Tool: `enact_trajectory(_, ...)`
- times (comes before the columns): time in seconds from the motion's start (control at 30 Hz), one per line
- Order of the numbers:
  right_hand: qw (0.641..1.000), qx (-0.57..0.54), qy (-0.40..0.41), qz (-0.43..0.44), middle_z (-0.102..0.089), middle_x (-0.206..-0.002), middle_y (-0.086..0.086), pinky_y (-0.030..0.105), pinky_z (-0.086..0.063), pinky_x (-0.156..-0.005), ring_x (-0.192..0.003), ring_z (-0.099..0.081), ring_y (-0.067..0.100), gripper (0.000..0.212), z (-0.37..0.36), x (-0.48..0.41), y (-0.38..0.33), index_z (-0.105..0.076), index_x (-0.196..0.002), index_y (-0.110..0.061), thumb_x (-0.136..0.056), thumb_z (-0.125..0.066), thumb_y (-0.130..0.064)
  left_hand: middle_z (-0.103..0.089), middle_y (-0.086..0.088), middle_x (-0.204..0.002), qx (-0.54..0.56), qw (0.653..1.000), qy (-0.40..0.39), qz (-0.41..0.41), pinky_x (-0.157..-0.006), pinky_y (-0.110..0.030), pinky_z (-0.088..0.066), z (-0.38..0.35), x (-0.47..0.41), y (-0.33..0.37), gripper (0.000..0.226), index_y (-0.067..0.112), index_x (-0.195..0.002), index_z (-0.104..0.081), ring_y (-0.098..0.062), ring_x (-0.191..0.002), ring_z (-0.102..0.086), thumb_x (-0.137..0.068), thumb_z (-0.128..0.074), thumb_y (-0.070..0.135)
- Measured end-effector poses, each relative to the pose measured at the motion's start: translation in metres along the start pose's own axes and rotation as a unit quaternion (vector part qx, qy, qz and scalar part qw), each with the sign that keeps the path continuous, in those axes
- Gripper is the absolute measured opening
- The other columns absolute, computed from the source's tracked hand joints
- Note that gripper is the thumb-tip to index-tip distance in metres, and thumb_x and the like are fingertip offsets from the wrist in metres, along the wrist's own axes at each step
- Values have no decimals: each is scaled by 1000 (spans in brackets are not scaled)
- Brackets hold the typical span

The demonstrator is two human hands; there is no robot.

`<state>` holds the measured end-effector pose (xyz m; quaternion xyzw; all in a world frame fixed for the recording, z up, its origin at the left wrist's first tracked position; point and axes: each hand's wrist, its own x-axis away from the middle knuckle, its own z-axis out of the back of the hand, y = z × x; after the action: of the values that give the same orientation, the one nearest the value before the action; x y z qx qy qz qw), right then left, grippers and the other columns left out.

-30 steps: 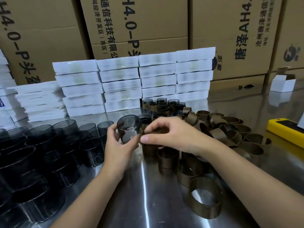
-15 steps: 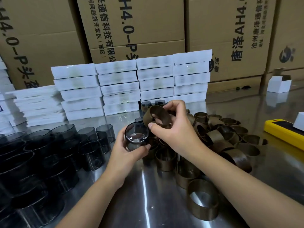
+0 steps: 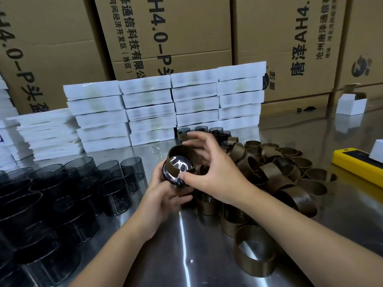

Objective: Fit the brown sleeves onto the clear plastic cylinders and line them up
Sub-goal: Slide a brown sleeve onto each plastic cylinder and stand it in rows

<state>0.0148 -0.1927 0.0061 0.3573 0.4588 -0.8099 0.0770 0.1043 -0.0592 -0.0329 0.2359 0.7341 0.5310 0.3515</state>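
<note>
Printed cartons (image 3: 176, 34) fill the far wall, their tops cut off. On the steel table (image 3: 165, 255), smoky clear cylinders (image 3: 41, 199) crowd the near left and run off the edge. Loose brown sleeves (image 3: 279, 175) are heaped on the right. At centre, the left hand (image 3: 163, 195) curls round one cylinder (image 3: 179, 165), hiding most of its body. The right hand (image 3: 217, 172) pinches a sleeve (image 3: 178, 149) over that cylinder's shiny end, but how far on it sits is unclear.
</note>
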Motion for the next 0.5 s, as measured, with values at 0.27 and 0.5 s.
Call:
enact_trajectory(0.27,999,39,-32,0,-55,-116,-21,31,-45,-101,-113,-55,0,71,2,1,-3,-42,-123,-49,-67,-77,-25,-73,0,-100,28,999,25,17,-70,-35,-59,-2,-1,1,56,30,-116,-64,-23,-86,-72,-68,-58,58)
enact_trajectory(0.5,997,26,-73,-18,-53,-128,-17,33,-41,-105,-122,-48,-1,65,1,2,-2,-45,-131,-37,-74,-71,-23,-74,0,-99,15,998,52,7,-69,-33,-58,0,-2,-2,44,35,-101,-70,-21,-82,-73,-58,-74,46)
